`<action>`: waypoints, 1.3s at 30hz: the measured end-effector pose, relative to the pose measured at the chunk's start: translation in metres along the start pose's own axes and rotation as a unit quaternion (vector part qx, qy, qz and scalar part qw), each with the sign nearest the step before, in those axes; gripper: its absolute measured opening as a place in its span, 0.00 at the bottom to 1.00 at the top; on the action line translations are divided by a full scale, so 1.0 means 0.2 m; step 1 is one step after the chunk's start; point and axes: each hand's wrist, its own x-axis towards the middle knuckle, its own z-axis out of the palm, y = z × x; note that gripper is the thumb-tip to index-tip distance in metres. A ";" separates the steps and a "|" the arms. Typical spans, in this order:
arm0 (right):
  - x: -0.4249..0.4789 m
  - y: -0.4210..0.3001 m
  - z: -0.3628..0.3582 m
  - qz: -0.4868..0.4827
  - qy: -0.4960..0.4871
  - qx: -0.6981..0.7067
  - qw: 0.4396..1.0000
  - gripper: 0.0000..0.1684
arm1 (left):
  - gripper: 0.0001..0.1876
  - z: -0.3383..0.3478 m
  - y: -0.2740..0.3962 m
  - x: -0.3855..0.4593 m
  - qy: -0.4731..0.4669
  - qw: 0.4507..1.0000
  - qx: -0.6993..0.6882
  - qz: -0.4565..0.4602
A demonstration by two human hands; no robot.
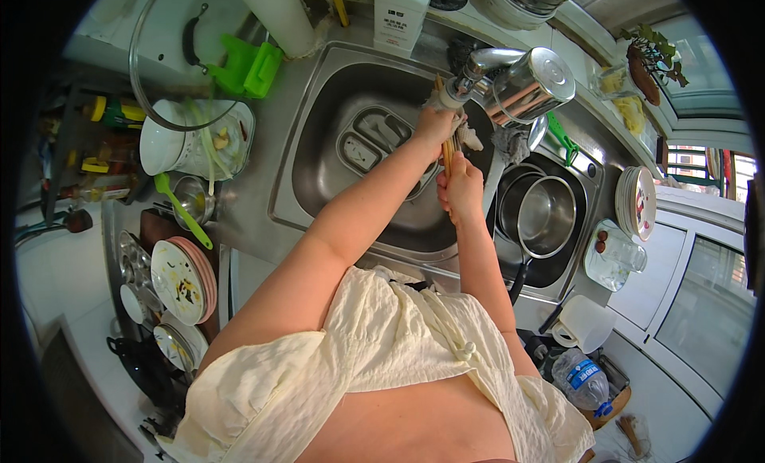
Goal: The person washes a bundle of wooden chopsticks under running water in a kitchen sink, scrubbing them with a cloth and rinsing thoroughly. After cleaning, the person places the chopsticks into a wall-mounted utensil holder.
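Under the metal faucet [466, 83], a bundle of wooden chopsticks [448, 155] is held over the right side of the left sink basin [329, 164]. My left hand [435, 127] is closed round their upper part, with a pale wet cloth [471, 137] showing beside it. Just below, my right hand [463, 185] grips the lower part of the bundle. A divided metal tray [373, 137] lies on the basin floor, partly hidden by my left forearm. The fingertips of my left hand are hidden.
The right basin holds metal pots [547, 218], one with a black handle. Stacked plates [636, 203] stand farther right. At left are a glass lid [134, 62], a white bowl [161, 146], a green spatula [182, 212] and food-stained plates [179, 281]. A white bottle [400, 21] stands behind the sink.
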 end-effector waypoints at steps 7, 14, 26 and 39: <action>-0.09 0.03 -0.02 0.011 -0.023 -0.010 1.000 0.20 | 0.07 0.00 0.13 0.03 0.036 0.999 -0.038 -0.007; 0.00 -0.08 -0.07 0.140 -0.236 0.140 0.951 0.18 | 0.05 -0.14 0.08 0.21 0.002 0.995 0.001 0.105; 0.21 -0.05 -0.03 0.117 -0.169 0.036 0.978 0.10 | 0.08 -0.02 0.05 0.02 0.003 0.969 0.237 0.072; -0.17 0.00 -0.07 0.193 -0.171 0.074 0.963 0.12 | 0.10 -0.10 0.10 0.18 0.091 0.992 0.091 0.017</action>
